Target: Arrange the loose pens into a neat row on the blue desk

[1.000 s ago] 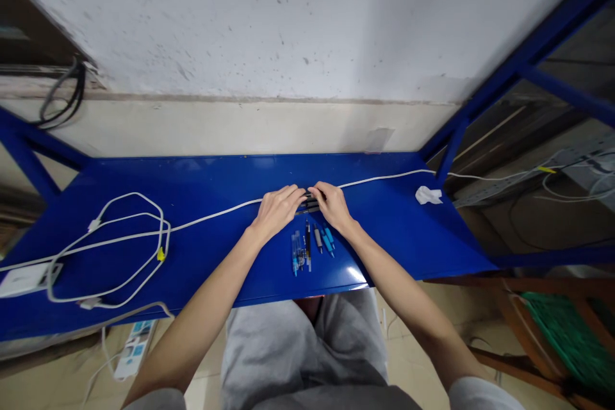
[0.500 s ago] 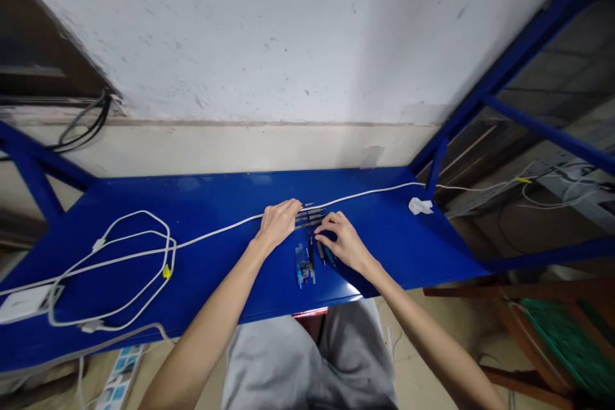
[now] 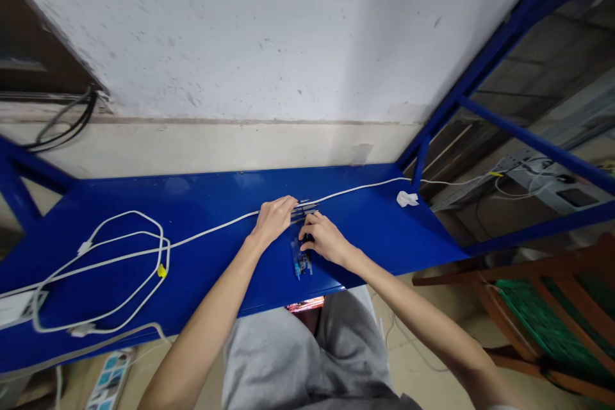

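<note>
Several dark pens (image 3: pixel 303 210) lie side by side, roughly crosswise, on the blue shelf (image 3: pixel 216 198). My left hand (image 3: pixel 275 221) rests at their left ends with its fingers together; whether it grips one is hidden. Just below and to the right, my right hand (image 3: pixel 324 238) hovers over more pens, thumb and fingers curved and apart, with nothing visible between them. Under its fingertips and nearer the front edge lie clear and blue pens (image 3: pixel 296 262), partly covered by this hand.
A white cable (image 3: pixel 211 229) crosses the shelf behind the hands and loops at the left, with a yellow tag (image 3: pixel 162 270). Crumpled white tissue (image 3: pixel 407 198) lies at the right. Blue frame bars (image 3: pixel 423 160) rise at both ends; a wooden chair (image 3: pixel 542 295) stands lower right.
My right hand has moved left and slightly down, over the lower pens, covering more of them. My left hand stays at the row of pens. The whole view has shifted slightly.
</note>
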Demonstrator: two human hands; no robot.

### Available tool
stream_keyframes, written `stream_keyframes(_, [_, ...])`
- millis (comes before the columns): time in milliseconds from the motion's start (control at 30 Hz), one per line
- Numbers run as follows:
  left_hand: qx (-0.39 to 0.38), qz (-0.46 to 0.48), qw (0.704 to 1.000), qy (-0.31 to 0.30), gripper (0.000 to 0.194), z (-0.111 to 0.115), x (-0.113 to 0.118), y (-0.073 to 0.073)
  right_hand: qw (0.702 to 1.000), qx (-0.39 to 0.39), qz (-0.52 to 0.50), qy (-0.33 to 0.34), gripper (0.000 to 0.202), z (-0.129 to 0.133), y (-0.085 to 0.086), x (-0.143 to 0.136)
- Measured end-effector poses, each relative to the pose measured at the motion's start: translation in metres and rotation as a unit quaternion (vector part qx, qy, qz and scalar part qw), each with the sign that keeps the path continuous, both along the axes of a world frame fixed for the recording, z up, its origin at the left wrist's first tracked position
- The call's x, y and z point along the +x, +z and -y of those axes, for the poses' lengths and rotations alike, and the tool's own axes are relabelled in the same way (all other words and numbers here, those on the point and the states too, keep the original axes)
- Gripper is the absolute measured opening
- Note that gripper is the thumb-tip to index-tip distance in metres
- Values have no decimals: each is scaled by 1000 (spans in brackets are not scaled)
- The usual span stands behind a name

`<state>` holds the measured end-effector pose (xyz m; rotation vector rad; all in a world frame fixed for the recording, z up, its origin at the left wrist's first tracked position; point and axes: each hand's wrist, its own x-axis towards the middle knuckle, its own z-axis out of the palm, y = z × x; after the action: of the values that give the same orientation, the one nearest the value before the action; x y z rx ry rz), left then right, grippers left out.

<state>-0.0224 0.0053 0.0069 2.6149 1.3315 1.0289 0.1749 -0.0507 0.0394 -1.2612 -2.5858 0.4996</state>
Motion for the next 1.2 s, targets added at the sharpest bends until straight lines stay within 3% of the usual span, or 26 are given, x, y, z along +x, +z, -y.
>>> stream_keyframes(200, [19, 7, 1000, -2, 21, -2, -4, -3, 999, -21, -37, -12, 14, -9, -12, -6])
stream_keyframes(333, [45, 14, 999, 17, 23, -4, -8, -6, 990, -66, -125, 7, 19, -20, -9, -5])
stream_keyframes(433, [53, 13, 998, 38, 26, -5, -11, -5, 954, -135, -267, 22, 23, -38, -2, -1])
stream_keyframes(567, [73, 4, 997, 27, 24, -5, -13, -2, 880, -131, -450, -84, 29, -70, -4, 3])
stream_keyframes(633, [81, 1, 997, 11, 25, -6, -13, -2, 861, -109, -483, -119, 28, -82, -11, 3])
stream_keyframes(767, [80, -16, 997, -6, 35, -6, -12, -2, 869, -82, -474, -120, 19, -85, -22, 5])
stream_keyframes(933, [65, -22, 998, -3, 30, -2, -5, 3, 880, -81, -462, -74, 16, -80, -22, 10])
stream_keyframes(1200, [77, -22, 997, 12, 31, -1, -2, 2, 862, -76, -491, -96, 18, -79, -34, 9])
